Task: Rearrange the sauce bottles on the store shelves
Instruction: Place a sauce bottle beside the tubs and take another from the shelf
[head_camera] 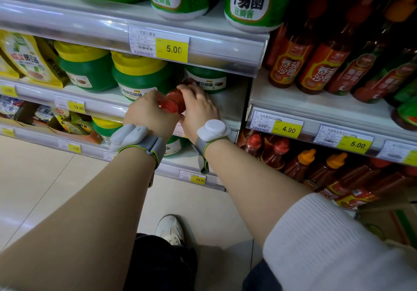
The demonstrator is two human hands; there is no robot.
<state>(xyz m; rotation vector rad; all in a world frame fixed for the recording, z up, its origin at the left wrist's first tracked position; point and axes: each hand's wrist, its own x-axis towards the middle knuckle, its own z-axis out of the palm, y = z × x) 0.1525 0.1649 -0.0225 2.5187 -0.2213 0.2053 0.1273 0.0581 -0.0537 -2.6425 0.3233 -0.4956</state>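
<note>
A red sauce bottle with a red cap points toward me at the front edge of the middle shelf. My left hand grips its cap end from the left. My right hand grips it from the right, fingers over its body. Most of the bottle is hidden by both hands. Green tubs with yellow lids stand just behind it on the same shelf.
Tall red ketchup bottles fill the right-hand shelf unit, with orange-capped bottles on the shelf below. Large green tubs sit on the top shelf. Yellow pouches stand at far left. Price rails run along each shelf edge.
</note>
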